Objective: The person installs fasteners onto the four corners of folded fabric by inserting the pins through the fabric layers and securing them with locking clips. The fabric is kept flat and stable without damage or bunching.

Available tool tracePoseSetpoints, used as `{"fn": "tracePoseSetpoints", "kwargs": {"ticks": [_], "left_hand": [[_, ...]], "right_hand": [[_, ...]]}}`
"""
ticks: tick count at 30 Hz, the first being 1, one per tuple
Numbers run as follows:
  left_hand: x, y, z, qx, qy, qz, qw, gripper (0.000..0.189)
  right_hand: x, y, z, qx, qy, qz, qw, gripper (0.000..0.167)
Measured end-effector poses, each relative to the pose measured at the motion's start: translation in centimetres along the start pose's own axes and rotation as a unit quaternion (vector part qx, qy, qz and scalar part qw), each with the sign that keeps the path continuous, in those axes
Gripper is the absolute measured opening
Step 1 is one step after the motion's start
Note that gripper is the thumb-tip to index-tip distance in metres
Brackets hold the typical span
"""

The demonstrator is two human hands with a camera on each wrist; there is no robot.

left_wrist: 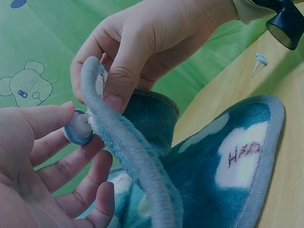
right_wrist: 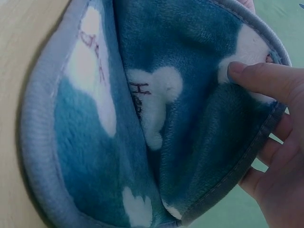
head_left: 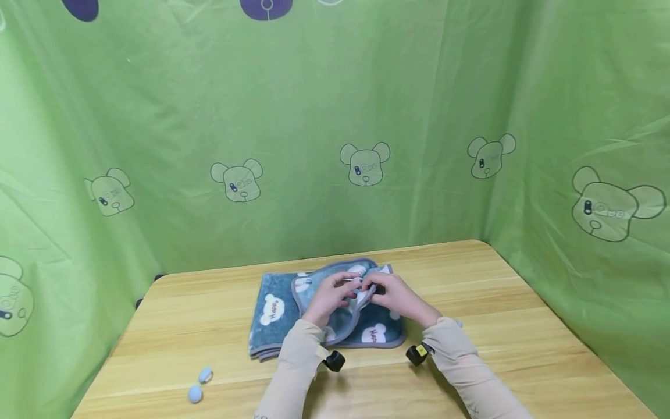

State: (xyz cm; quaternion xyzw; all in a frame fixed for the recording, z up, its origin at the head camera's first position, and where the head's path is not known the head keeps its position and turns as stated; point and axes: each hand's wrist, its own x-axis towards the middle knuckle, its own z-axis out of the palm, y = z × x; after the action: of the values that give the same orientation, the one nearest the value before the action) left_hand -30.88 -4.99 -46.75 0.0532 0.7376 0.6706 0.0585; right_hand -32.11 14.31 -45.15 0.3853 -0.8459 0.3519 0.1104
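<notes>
A teal fleece blanket (head_left: 272,308) with grey binding and white bear shapes lies folded, its upper flap raised between the hands. My left hand (head_left: 327,298) pinches a round, blue-rimmed, button-like disc (left_wrist: 78,127) between thumb and fingers, right at the blanket's bound edge (left_wrist: 118,128). The other fingers of that hand are loosely bent. Opposite it, my right hand (head_left: 399,298) grips the raised flap near the same edge. In the right wrist view the right thumb (right_wrist: 256,78) presses on the fleece, the fingers behind it.
Two small light-blue round pieces (head_left: 195,393) lie on the table's front left. A blue-capped pin (left_wrist: 261,60) lies on the wood beyond the blanket, near the right sleeve. Green curtains (head_left: 335,116) with bear outlines surround the wooden table (head_left: 523,349) at the back and sides.
</notes>
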Motion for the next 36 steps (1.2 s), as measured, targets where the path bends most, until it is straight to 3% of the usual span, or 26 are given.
{"fn": "tracePoseSetpoints", "kwargs": {"ticks": [5,15,19,23,26,30,36], "left_hand": [[0.0,0.0,0.0,-0.001,0.002,0.003,1.0,0.033],[0.1,-0.2,0.1,0.011,-0.025,-0.001,0.9996,0.033],[-0.2,0.4,-0.2,0.053,-0.065,-0.001,0.9965,0.046],[-0.7,1.2,-0.6,0.112,-0.122,0.014,0.9861,0.065],[-0.9,1.4,-0.6,0.148,-0.14,0.034,0.9784,0.079],[-1.1,1.6,-0.4,0.187,-0.127,0.06,0.9723,0.074],[-1.0,1.5,-0.3,0.186,-0.099,0.078,0.9745,0.051]], "right_hand": [[0.0,0.1,0.2,-0.002,0.004,0.008,1.0,0.019],[-0.1,0.1,0.2,0.017,0.012,0.04,0.999,0.018],[-0.1,0.2,0.0,0.012,0.016,0.048,0.9986,0.016],[0.0,0.3,-0.1,0.01,0.019,0.051,0.9984,0.017],[0.0,0.2,-0.3,0.016,0.021,0.057,0.998,0.018],[0.0,0.1,-0.5,0.026,0.023,0.058,0.9977,0.017],[0.0,0.5,-0.5,0.021,0.029,0.056,0.9978,0.016]]}}
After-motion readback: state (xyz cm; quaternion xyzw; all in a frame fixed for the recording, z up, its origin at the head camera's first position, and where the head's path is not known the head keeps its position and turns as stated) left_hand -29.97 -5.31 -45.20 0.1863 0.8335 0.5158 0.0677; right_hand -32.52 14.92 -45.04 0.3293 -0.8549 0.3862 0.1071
